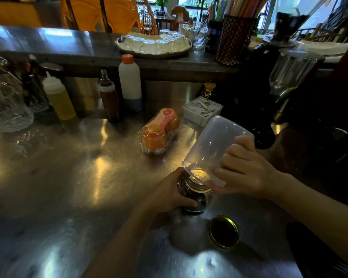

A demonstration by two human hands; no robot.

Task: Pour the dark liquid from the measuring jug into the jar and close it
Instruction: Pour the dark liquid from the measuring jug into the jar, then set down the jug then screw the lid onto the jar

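Observation:
A clear plastic measuring jug (213,143) is tipped nearly upside down, its lip resting over the mouth of a small glass jar (199,194). My right hand (243,169) grips the jug by its handle. The jug looks see-through, with no dark liquid visible inside it. Dark liquid fills the jar, which stands upright on the steel counter (78,177). My left hand (169,193) wraps around the jar's left side. A gold-rimmed lid (223,231) lies upside down on the counter, just right of and nearer to me than the jar.
A clear pack of oranges (161,131) lies behind the jar. Squeeze bottles (58,95), a white bottle (130,81) and a white sachet box (202,109) line the back. Glass bowls (6,109) sit at the left, a blender (289,73) at the right.

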